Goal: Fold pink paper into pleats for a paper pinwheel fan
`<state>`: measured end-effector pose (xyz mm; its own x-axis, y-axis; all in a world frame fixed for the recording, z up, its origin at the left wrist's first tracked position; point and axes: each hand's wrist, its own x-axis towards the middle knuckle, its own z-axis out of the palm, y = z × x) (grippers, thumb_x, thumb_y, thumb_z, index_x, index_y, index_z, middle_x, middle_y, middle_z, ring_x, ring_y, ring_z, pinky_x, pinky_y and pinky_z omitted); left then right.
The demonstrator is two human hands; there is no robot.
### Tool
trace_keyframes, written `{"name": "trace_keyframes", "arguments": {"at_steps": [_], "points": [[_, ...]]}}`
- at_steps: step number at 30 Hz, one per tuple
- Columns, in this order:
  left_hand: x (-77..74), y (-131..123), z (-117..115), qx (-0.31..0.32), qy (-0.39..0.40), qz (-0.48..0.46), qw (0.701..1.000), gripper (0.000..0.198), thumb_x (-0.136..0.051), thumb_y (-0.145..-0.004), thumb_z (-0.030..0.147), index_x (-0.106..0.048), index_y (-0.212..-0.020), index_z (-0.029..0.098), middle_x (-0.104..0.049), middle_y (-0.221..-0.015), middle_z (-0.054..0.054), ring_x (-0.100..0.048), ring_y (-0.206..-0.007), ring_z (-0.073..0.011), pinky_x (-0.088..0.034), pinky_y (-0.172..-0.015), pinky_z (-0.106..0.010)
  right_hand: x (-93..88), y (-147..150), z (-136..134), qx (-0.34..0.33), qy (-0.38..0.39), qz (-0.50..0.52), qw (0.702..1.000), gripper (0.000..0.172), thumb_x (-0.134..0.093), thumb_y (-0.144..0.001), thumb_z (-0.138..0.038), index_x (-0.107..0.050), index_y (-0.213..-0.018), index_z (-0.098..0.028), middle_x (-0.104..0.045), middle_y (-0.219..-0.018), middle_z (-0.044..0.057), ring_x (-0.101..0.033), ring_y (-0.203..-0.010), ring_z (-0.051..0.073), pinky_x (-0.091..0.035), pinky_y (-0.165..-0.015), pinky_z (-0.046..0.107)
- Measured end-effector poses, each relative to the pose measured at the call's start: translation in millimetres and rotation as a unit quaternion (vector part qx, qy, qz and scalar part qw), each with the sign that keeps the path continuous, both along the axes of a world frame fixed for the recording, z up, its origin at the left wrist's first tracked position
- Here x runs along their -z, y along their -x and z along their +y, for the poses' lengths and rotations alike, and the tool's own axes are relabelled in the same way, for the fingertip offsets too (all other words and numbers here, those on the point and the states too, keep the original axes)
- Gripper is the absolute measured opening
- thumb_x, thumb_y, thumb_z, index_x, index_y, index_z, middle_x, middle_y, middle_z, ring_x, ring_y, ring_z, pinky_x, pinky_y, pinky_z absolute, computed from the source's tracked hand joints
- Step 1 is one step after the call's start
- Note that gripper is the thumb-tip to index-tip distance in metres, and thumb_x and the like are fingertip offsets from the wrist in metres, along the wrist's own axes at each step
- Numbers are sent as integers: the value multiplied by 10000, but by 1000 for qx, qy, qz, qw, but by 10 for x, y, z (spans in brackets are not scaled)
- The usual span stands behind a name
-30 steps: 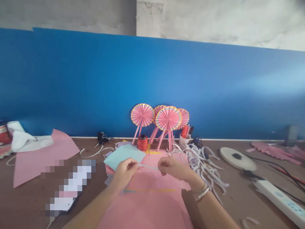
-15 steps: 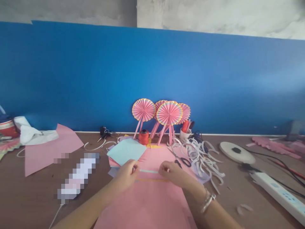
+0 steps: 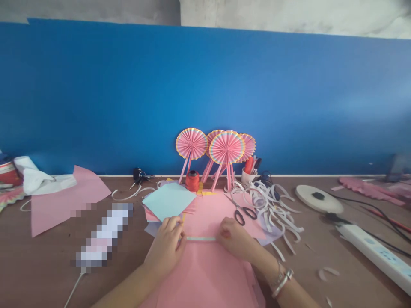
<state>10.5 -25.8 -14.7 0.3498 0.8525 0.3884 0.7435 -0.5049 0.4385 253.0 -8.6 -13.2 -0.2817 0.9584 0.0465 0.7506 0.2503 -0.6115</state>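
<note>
A thin pale strip (image 3: 201, 238) stretches between my two hands, low over a large pink paper sheet (image 3: 205, 273). My left hand (image 3: 168, 241) pinches the strip's left end with closed fingers. My right hand (image 3: 234, 237) pinches the right end the same way; a bracelet sits on that wrist. Both hands rest on or just above the pink sheet. A light blue square of paper (image 3: 168, 200) lies just beyond my left hand.
Scissors (image 3: 241, 209) and a heap of curled white strips (image 3: 272, 207) lie right of the sheet. Pink paper fans (image 3: 221, 149), a red spool (image 3: 192, 181) and a cup stand by the blue wall. A power strip (image 3: 372, 252) and a round disc (image 3: 317, 199) lie far right.
Both hands have lowered the strip from in the air down onto the pink sheet, coming nearer to me. The view has tilted slightly.
</note>
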Motion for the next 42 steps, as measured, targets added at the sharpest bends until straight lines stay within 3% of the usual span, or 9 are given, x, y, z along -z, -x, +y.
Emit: {"name": "trace_keyframes", "arguments": {"at_steps": [7, 18, 21, 24, 26, 29, 34, 38, 42], "points": [[103, 18, 6, 1, -15, 19, 1000, 133, -437, -831, 139, -519, -759, 216, -559, -1091, -68, -499, -996, -253, -461, -813, -417, -55, 40, -37, 20, 13, -22, 999, 142, -492, -663, -88, -453, -564, -182, -549, -733, 36, -513, -708, 157, -380, -644, 261], [-15, -37, -32, 18, 33, 11, 999, 165, -379, -842, 125, -492, -758, 211, -567, -994, -74, -507, -904, -243, -464, -759, -409, -46, 18, -22, 14, 5, -28, 1000, 144, -496, -663, -77, -500, -558, -175, -561, -715, 29, -524, -711, 159, -386, -641, 260], [-76, -47, -54, 33, 26, -25, 999, 167, -360, -868, 139, -482, -784, 216, -553, -1029, -75, -496, -961, -240, -457, -795, -400, -121, 34, -37, 10, -24, -7, 1000, 129, -521, -670, -79, -558, -589, -173, -597, -746, 42, -548, -754, 175, -402, -691, 280], [-138, -69, -89, 45, 20, -64, 997, 163, -360, -880, 141, -481, -806, 220, -539, -1050, -78, -478, -1021, -238, -441, -842, -399, -231, 67, -77, -10, -88, 59, 994, 88, -550, -745, -153, -628, -768, -187, -646, -863, 60, -572, -853, 198, -405, -792, 320], [-164, -85, -111, 52, 22, -87, 995, 159, -366, -882, 145, -484, -810, 223, -534, -1056, -76, -474, -1028, -233, -433, -856, -396, -295, 84, -105, 5, -146, 68, 987, 100, -543, -782, -198, -613, -854, -202, -655, -913, 64, -572, -908, 217, -387, -836, 353], [-178, -108, -128, 57, 42, -132, 989, 148, -369, -885, 164, -474, -800, 224, -541, -998, -67, -491, -976, -218, -439, -841, -374, -351, 75, -120, 51, -198, 46, 978, 68, -513, -819, -220, -579, -813, -207, -660, -922, 67, -570, -931, 233, -365, -843, 372], [-173, -130, -128, 61, 67, -176, 980, 135, -382, -884, 179, -456, -781, 223, -538, -903, -46, -502, -895, -198, -444, -802, -342, -420, 38, -140, 9, -188, 42, 981, 193, -454, -894, -256, -630, -829, -209, -685, -855, 62, -595, -841, 211, -385, -782, 342], [-161, -144, -146, 61, 43, -160, 984, 147, -377, -888, 181, -472, -783, 221, -539, -928, -55, -489, -910, -207, -430, -814, -363, -507, 156, -240, -20, -213, 11, 977, 160, -536, -868, -296, -670, -889, -211, -702, -886, 79, -603, -872, 229, -360, -829, 381], [-153, -170, -167, 60, 35, -154, 986, 180, -342, -907, 203, -478, -790, 222, -541, -930, -67, -489, -912, -217, -423, -820, -390, -497, 375, -327, -54, -133, 40, 989, 100, -587, -820, -246, -670, -866, -214, -702, -837, 50, -604, -812, 205, -368, -819, 366]]}}
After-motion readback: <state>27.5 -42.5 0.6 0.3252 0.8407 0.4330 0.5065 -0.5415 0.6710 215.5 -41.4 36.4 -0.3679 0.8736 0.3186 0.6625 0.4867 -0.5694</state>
